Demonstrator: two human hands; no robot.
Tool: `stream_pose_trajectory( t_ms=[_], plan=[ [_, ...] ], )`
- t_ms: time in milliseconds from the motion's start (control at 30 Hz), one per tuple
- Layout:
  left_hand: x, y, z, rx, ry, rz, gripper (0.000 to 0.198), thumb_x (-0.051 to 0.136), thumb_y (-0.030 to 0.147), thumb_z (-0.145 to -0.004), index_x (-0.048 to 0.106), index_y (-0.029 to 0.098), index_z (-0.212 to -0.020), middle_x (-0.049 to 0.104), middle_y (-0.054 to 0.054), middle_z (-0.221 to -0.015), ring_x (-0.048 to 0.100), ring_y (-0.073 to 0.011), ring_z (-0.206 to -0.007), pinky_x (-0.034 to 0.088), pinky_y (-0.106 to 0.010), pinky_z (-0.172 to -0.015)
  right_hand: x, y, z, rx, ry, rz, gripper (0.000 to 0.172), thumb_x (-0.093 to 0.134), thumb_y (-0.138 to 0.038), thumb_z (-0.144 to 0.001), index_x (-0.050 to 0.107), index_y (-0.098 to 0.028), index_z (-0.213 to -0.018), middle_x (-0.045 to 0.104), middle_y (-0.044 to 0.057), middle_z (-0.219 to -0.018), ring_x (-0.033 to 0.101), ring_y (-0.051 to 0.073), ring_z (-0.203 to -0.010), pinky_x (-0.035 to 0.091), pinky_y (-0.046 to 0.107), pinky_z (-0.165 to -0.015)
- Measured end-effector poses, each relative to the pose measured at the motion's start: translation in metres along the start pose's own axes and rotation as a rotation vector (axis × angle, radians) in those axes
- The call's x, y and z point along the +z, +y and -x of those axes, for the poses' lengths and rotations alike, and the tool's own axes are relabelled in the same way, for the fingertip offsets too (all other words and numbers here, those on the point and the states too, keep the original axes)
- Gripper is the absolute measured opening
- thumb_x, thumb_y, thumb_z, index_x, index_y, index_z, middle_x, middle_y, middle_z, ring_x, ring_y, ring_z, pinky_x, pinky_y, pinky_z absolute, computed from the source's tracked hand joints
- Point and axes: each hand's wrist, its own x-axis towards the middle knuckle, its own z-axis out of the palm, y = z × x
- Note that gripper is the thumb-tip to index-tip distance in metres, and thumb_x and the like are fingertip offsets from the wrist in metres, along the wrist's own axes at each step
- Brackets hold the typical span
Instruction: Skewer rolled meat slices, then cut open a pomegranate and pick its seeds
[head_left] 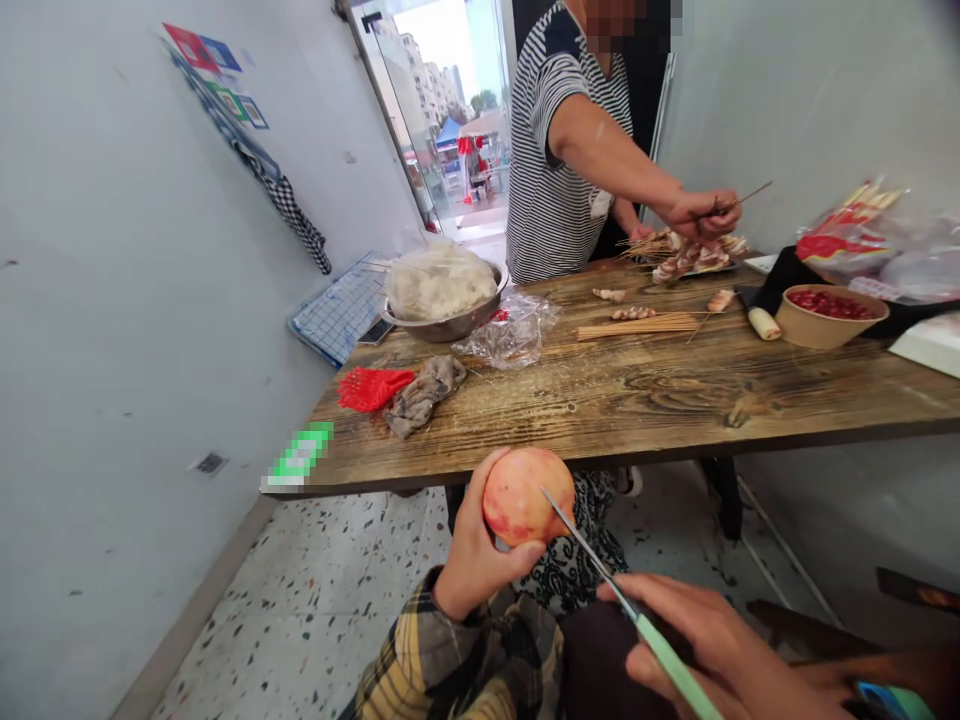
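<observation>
My left hand (469, 555) is wrapped around a round pink-red pomegranate (525, 495), held up below the table's near edge. My right hand (705, 640) grips a knife with a pale green handle (664, 655). The thin blade (581, 540) points up and left, its tip touching the fruit's right side. Both hands are over my lap, above the speckled floor.
A wooden table (637, 395) carries a red mesh net (371, 387), a grey rag (424, 392), a steel bowl of bagged food (442, 290), bamboo skewers (637, 325) and a bowl of red seeds (829, 312). Across it, a person in a striped shirt (559, 150) handles skewers.
</observation>
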Motion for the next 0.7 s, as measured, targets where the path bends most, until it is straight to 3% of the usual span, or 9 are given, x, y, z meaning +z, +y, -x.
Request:
stream_pose_trajectory(
  t_ms=[67, 133, 267, 367, 433, 600, 700],
  plan=[
    [0.001, 0.0, -0.001, -0.018, -0.004, -0.001, 0.089, 0.071, 0.053, -0.061, 0.037, 0.014, -0.135, 0.05, -0.017, -0.135, 0.05, -0.0344, -0.123, 0.038, -0.048, -0.106, -0.001, -0.002, -0.003, -0.043, 0.023, 0.094, 0.043, 0.061, -0.054, -0.081, 0.069, -0.023, -0.11, 0.071, 0.011, -0.102, 0.066, 0.023, -0.093, 0.055, 0.027, -0.079],
    [0.002, 0.001, -0.002, -0.017, 0.004, -0.016, 0.091, 0.07, 0.055, -0.061, 0.037, 0.014, -0.135, 0.05, -0.017, -0.134, 0.05, -0.0345, -0.123, 0.039, -0.048, -0.106, 0.0, 0.0, -0.003, -0.002, 0.009, 0.094, 0.045, 0.06, -0.055, -0.081, 0.069, -0.023, -0.111, 0.071, 0.011, -0.101, 0.066, 0.023, -0.094, 0.055, 0.027, -0.08],
    [0.001, 0.001, -0.003, 0.035, 0.021, -0.058, 0.093, 0.07, 0.056, -0.061, 0.036, 0.014, -0.136, 0.051, -0.017, -0.134, 0.051, -0.0342, -0.122, 0.04, -0.048, -0.105, 0.003, 0.011, 0.001, 0.233, -0.122, -0.164, 0.053, 0.056, -0.058, -0.083, 0.063, -0.021, -0.12, 0.064, 0.003, -0.073, 0.062, 0.014, -0.061, 0.053, 0.023, -0.059],
    [0.0, 0.002, -0.005, 0.049, 0.019, -0.051, 0.091, 0.071, 0.054, -0.061, 0.036, 0.014, -0.135, 0.051, -0.017, -0.134, 0.052, -0.0333, -0.121, 0.041, -0.047, -0.105, 0.005, 0.013, 0.001, 0.318, -0.153, -0.277, 0.057, 0.056, -0.058, -0.083, 0.059, -0.019, -0.125, 0.059, -0.001, -0.065, 0.056, 0.01, -0.052, 0.049, 0.022, -0.052],
    [0.0, 0.002, -0.006, 0.052, 0.019, -0.048, 0.09, 0.071, 0.051, -0.062, 0.035, 0.014, -0.135, 0.052, -0.017, -0.133, 0.053, -0.0326, -0.12, 0.041, -0.046, -0.105, 0.005, 0.01, -0.001, 0.251, -0.088, -0.219, 0.052, 0.059, -0.057, -0.081, 0.065, -0.02, -0.118, 0.064, 0.003, -0.071, 0.06, 0.013, -0.059, 0.051, 0.023, -0.055],
    [-0.002, 0.001, -0.007, 0.083, 0.023, -0.065, 0.087, 0.07, 0.045, -0.062, 0.035, 0.014, -0.135, 0.051, -0.016, -0.134, 0.051, -0.0324, -0.123, 0.039, -0.046, -0.107, 0.003, 0.006, -0.01, -0.023, 0.043, 0.043, 0.034, 0.067, -0.046, -0.077, 0.074, -0.025, -0.103, 0.073, 0.01, -0.101, 0.066, 0.026, -0.094, 0.054, 0.03, -0.081],
    [-0.004, 0.001, -0.008, 0.081, 0.017, -0.058, 0.088, 0.071, 0.045, -0.062, 0.034, 0.015, -0.136, 0.05, -0.015, -0.135, 0.051, -0.0324, -0.122, 0.039, -0.047, -0.107, 0.003, 0.012, -0.013, 0.018, 0.03, 0.054, 0.036, 0.069, -0.042, -0.075, 0.073, -0.024, -0.106, 0.073, 0.009, -0.093, 0.067, 0.022, -0.077, 0.056, 0.028, -0.071]
  ],
)
